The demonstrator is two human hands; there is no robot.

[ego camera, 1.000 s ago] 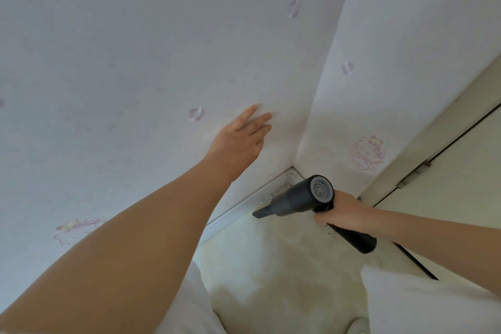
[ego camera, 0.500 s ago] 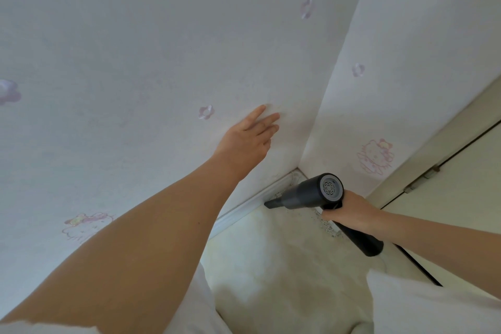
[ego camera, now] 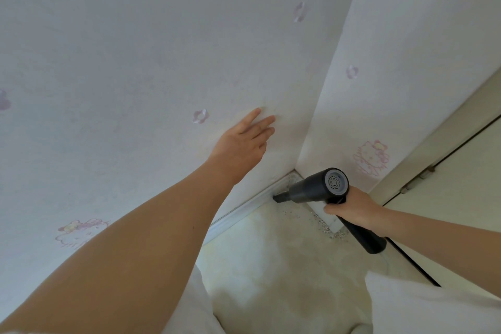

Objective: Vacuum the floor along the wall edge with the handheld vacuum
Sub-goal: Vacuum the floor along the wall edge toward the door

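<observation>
A dark grey handheld vacuum (ego camera: pixel 314 187) points left and down, its narrow nozzle tip touching the white baseboard (ego camera: pixel 244 210) near the room corner. My right hand (ego camera: pixel 355 209) is wrapped around the vacuum's handle, which sticks out below the fist. My left hand (ego camera: pixel 244 144) lies flat on the left wall (ego camera: pixel 135 62), fingers spread, holding nothing. The pale floor (ego camera: pixel 271 252) shows grit and crumbs along the right wall's foot, just beside the vacuum.
Two white wallpapered walls with faint flower and cartoon-cat prints meet at the corner. A cream door frame and door (ego camera: pixel 461 171) with a hinge stand at the right. My white-clad knees (ego camera: pixel 423 304) fill the bottom of the view.
The vacuum's nozzle has moved from above the floor toward the left wall's baseboard near the corner. My left hand stays pressed on the wall.
</observation>
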